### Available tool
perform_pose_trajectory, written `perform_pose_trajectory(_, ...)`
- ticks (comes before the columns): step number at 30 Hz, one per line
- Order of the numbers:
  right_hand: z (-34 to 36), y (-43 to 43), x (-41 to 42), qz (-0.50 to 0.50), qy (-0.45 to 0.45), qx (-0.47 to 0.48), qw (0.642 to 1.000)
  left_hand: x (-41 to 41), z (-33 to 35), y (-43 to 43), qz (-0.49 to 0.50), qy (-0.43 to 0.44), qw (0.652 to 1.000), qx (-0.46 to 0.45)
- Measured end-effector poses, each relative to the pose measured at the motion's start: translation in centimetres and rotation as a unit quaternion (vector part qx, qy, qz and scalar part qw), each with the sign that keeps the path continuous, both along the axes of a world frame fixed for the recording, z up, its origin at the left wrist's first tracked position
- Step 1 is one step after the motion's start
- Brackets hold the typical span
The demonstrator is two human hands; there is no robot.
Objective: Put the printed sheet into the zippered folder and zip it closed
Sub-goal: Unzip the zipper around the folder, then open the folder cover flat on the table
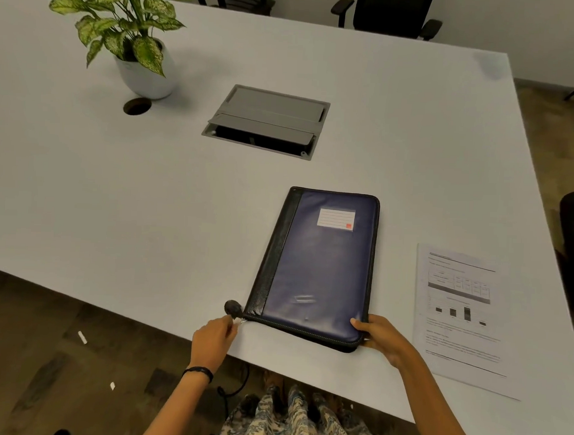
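Observation:
A navy zippered folder (319, 267) with a black spine and a white label lies closed on the white table (149, 196), near the front edge. My left hand (213, 340) pinches the zipper pull (234, 308) at the folder's near left corner. My right hand (380, 339) grips the near right corner, thumb on top. The printed sheet (461, 317), with a table and a bar chart, lies flat on the table to the right of the folder, apart from it.
A potted plant (135, 46) stands at the back left beside a round cable hole (137, 106). A grey cable box (266, 120) with its flap half open sits in the table's middle. Black chairs (390, 12) stand behind the far edge.

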State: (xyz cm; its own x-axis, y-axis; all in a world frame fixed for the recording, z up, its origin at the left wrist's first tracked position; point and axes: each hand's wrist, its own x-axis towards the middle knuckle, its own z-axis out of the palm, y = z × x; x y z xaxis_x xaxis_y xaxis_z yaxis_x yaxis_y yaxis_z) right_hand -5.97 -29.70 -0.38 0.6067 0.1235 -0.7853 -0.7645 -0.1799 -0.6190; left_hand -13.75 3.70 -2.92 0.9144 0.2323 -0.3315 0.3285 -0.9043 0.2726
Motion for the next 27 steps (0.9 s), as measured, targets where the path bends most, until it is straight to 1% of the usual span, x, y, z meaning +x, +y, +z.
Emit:
perform_pose_trajectory(2, 0.0, -0.2, -0.1, 0.006, 0.002, 0.006, 1.0, -0.1, -0.2, 0.4, 0.004, 0.0, 1.0, -0.007)
perform_pose_trajectory(4, 0.0, -0.5, -0.1, 0.003, 0.014, 0.012, 1.0, -0.1, -0.4, 0.0, -0.003, -0.022, 0.999, -0.037)
perform_pose_trajectory(6, 0.1, -0.5, 0.0, -0.002, 0.022, 0.025, 0.999, 0.3, -0.5, -0.6, -0.031, -0.052, 0.996, -0.069)
perform_pose_trajectory(11, 0.9, -0.7, 0.4, 0.025, 0.011, 0.044, 0.999, 2.9, 0.1, -3.6, -0.11, -0.057, 0.985, -0.12)
perform_pose_trajectory(13, 1.1, -0.8, 0.6, 0.036, 0.004, 0.035, 0.999, 3.5, 0.0, -5.3, -0.145, -0.027, 0.985, -0.085)
perform_pose_trajectory(16, 1.0, -0.7, 0.8, 0.02, 0.006, 0.021, 1.0, 3.7, -0.6, -6.9, -0.156, 0.022, 0.987, -0.021)
perform_pose_trajectory(21, 1.0, -0.9, 2.1, -0.013, -0.003, -0.002, 1.0, 3.5, -0.9, -6.9, -0.156, 0.014, 0.987, -0.019)
perform_pose_trajectory(22, 0.9, -1.0, 2.5, -0.028, -0.014, -0.017, 0.999, 3.6, -0.8, -6.7, -0.155, 0.008, 0.987, -0.027)
perform_pose_trajectory(24, 0.6, -1.0, 3.1, -0.048, -0.058, -0.079, 0.994, 3.6, -0.3, -6.2, -0.144, -0.014, 0.988, -0.061)
perform_pose_trajectory(27, -0.7, -0.7, 3.1, -0.06, -0.134, -0.2, 0.969, 3.4, 0.1, -4.8, -0.105, -0.066, 0.98, -0.157)
